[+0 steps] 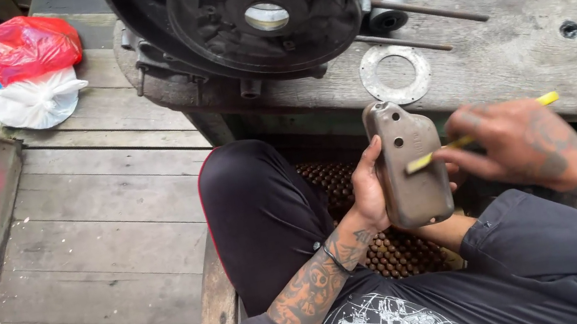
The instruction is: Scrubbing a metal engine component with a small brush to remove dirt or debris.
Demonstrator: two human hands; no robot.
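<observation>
My left hand (370, 191) grips a grimy, oblong grey metal cover (407, 163) upright above my lap; my right hand (515, 141) pinches a thin yellow-handled brush (477, 133) against its face. The cover is held by one edge only — a hard stroke could twist it loose onto the wooden planks (110, 215).

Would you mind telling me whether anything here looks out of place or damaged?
Nothing stands out. The left hand holds a grimy metal cover upright, the right hand works a yellow tool against it, and a metal ring lies flat on the bench.

Outdoor workshop: engine casing (256, 15), plank bench (519, 45)
</observation>
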